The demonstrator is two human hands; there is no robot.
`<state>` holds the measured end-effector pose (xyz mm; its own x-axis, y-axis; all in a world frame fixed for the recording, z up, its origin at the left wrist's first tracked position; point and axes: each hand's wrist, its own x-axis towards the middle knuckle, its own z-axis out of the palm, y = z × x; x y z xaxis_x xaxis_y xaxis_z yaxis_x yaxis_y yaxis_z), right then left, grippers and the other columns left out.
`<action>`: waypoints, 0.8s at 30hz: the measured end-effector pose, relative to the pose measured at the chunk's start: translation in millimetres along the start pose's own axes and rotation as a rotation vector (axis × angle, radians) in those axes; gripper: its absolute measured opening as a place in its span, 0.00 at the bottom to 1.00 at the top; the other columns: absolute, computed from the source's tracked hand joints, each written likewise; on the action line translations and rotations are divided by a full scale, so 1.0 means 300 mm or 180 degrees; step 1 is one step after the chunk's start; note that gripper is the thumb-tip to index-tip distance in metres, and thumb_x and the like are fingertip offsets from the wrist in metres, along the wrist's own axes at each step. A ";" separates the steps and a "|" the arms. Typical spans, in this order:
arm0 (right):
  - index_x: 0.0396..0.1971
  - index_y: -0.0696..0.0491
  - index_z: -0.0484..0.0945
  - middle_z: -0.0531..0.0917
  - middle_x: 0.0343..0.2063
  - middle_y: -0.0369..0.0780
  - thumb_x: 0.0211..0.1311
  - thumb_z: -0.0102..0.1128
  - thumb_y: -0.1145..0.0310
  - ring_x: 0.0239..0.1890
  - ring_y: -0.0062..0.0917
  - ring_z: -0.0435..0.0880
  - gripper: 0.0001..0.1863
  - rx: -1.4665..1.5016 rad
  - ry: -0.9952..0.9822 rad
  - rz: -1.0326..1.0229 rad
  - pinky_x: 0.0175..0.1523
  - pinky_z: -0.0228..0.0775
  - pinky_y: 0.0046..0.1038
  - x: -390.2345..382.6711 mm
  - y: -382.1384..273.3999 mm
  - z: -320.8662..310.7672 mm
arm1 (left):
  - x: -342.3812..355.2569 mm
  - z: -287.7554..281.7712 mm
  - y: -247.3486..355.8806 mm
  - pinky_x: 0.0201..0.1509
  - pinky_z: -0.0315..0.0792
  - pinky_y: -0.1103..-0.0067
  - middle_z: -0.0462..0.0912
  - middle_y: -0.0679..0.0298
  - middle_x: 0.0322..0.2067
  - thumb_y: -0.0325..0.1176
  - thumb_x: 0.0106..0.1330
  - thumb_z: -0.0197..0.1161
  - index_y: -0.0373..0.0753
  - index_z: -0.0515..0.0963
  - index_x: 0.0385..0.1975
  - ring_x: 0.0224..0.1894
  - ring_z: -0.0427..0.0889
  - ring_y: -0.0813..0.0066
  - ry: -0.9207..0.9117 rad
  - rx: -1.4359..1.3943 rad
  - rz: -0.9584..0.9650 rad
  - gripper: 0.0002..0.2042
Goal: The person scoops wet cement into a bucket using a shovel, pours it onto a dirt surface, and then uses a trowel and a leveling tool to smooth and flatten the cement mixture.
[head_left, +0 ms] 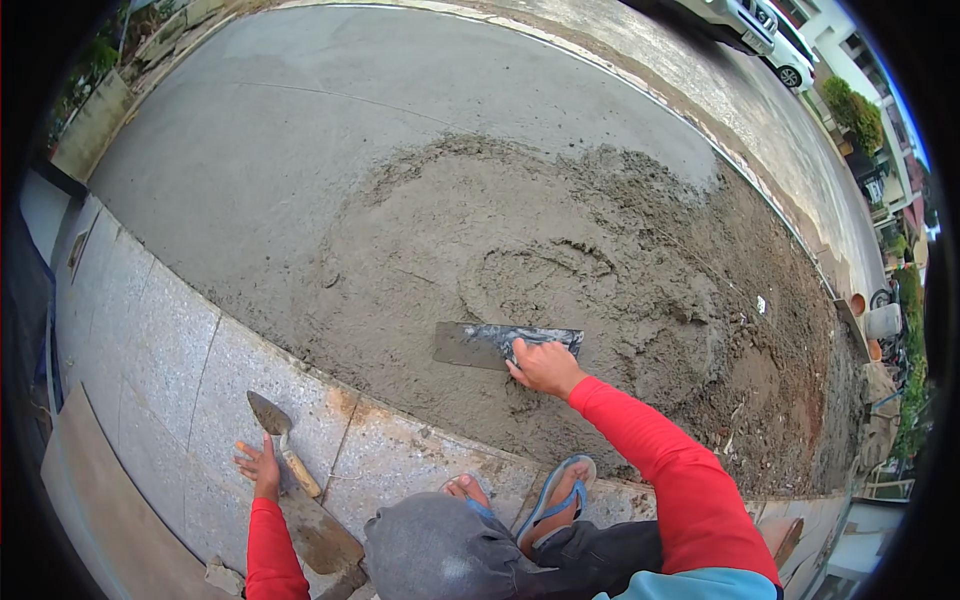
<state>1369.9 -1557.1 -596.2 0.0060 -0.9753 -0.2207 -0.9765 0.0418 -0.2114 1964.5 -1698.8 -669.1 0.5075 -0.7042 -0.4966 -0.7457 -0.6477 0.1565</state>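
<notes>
My right hand (545, 368) grips a flat rectangular finishing trowel (460, 345), its blade resting on the wet concrete (400, 240). Grey smears cover part of the blade, and its handle is hidden under my fingers. Down at the left, my left hand (260, 470) is open, fingers spread, just beside a pointed brick trowel (268, 412) with a wooden handle. That trowel lies on the speckled tile ledge (235, 370); whether my thumb touches its neck I cannot tell. A brown, flat tool or board (328, 540) lies close to my left forearm.
My sandalled feet (560, 505) are on the ledge's edge. Smooth concrete stretches across the far left; rough mix and bare soil (775, 370) lie at right. A brown board (110, 500) rests at lower left. Beyond the kerb are a road, a parked car (725, 20) and a pale bucket (882, 321).
</notes>
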 end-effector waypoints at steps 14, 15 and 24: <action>0.28 0.63 0.69 0.80 0.21 0.54 0.62 0.55 0.54 0.20 0.41 0.83 0.22 0.0881 0.1683 0.2527 0.26 0.73 0.42 0.185 0.603 -0.258 | -0.012 -0.003 -0.010 0.69 0.31 0.52 0.18 0.54 0.69 0.74 0.57 0.41 0.52 0.29 0.70 0.70 0.20 0.46 0.0075 -0.0065 -0.0100 0.49; 0.26 0.64 0.70 0.79 0.21 0.55 0.63 0.54 0.53 0.18 0.40 0.82 0.24 0.1709 0.1417 0.2953 0.24 0.72 0.40 0.103 0.577 -0.303 | -0.015 0.002 -0.004 0.69 0.31 0.52 0.18 0.54 0.69 0.74 0.57 0.41 0.52 0.29 0.70 0.70 0.20 0.46 0.0038 -0.0063 -0.0078 0.49; 0.26 0.65 0.68 0.71 0.16 0.42 0.68 0.48 0.58 0.12 0.27 0.70 0.22 0.4462 0.3180 0.4340 0.13 0.65 0.31 0.271 0.436 0.005 | -0.018 0.008 -0.011 0.69 0.30 0.52 0.17 0.57 0.69 0.74 0.56 0.43 0.51 0.29 0.70 0.71 0.19 0.50 0.0056 -0.0149 -0.0114 0.50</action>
<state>1243.1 -1630.6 -643.3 -0.8849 0.0372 -0.4642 0.4588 0.2406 -0.8553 1963.3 -1692.0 -669.0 0.5413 -0.6850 -0.4876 -0.7061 -0.6852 0.1787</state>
